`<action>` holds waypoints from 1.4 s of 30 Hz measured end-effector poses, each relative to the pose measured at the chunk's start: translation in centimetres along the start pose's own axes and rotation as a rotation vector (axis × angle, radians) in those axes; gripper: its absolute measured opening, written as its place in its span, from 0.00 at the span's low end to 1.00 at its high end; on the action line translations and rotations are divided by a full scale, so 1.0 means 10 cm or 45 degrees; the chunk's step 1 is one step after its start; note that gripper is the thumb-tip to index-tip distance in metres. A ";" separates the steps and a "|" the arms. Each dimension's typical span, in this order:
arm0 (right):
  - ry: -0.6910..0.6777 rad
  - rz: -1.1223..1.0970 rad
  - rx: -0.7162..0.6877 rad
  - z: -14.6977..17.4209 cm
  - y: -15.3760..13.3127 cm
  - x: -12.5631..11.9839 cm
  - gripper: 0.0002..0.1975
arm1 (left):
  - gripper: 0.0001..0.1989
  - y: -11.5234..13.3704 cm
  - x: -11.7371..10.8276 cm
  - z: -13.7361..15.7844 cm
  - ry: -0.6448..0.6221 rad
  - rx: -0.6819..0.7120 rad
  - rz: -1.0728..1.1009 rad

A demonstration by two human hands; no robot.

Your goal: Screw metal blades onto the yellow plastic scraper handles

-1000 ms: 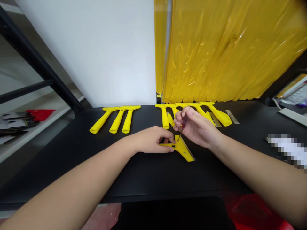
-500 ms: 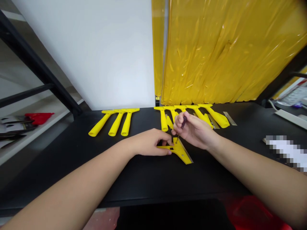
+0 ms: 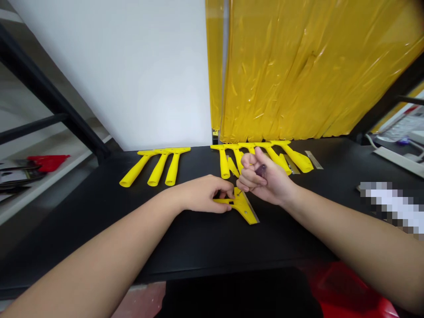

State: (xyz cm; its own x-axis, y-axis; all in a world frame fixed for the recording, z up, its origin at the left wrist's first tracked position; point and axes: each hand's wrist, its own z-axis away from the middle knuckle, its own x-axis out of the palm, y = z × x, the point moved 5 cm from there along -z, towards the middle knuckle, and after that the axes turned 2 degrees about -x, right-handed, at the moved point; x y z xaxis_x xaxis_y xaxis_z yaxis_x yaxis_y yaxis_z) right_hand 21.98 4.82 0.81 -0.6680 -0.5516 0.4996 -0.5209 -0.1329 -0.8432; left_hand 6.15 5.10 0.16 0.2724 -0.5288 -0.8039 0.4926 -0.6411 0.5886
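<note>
My left hand (image 3: 208, 194) is closed around the handle of a yellow scraper (image 3: 244, 207) that lies on the black table, its head pointing right. A thin metal blade (image 3: 254, 211) shows along the scraper's right edge. In my right hand (image 3: 265, 179) I grip a screwdriver with a dark purple handle (image 3: 261, 169). Its shaft slants down to the upper part of the scraper head; the fingers partly hide it, so I cannot tell how the tip sits. A screw (image 3: 245, 212) is visible on the lower part of the head.
Three yellow scrapers (image 3: 157, 170) lie at the back left of the black table (image 3: 185, 247). Several more scrapers (image 3: 224, 163) lie behind my hands, with a loose blade (image 3: 314, 160) beside them. A white panel (image 3: 132, 75) and yellow plastic sheeting (image 3: 281, 75) stand behind.
My right hand has turned its grip on the screwdriver, the fingers now curled more tightly around the handle. The view has shifted slightly; my left hand keeps hold of the scraper.
</note>
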 end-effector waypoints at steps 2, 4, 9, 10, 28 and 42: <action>-0.001 -0.017 -0.023 0.01 -0.03 0.01 0.22 | 0.12 0.01 -0.01 0.02 -0.023 -0.015 0.003; 0.011 -0.052 -0.065 0.03 -0.08 0.01 0.20 | 0.11 0.02 -0.04 0.04 -0.062 -0.042 -0.002; -0.065 -0.098 -0.047 0.07 -0.07 0.04 0.17 | 0.10 0.03 -0.11 0.12 -0.155 -0.161 -0.025; -0.091 -0.101 -0.026 0.08 -0.05 0.06 0.17 | 0.10 0.03 -0.12 0.13 -0.172 -0.185 -0.022; -0.303 -0.063 0.110 0.17 0.09 0.25 0.17 | 0.17 -0.09 -0.12 0.14 -0.201 -0.266 0.078; -0.204 -0.095 0.136 0.18 0.08 0.23 0.15 | 0.20 -0.11 -0.11 0.15 -0.215 -0.306 0.068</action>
State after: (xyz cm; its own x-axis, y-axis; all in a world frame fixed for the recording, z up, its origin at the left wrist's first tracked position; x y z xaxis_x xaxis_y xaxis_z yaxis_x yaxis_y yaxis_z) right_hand 20.99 1.98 0.90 -0.5319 -0.6598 0.5307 -0.5007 -0.2604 -0.8256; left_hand 4.12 5.56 0.56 0.1719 -0.6564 -0.7346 0.6682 -0.4703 0.5765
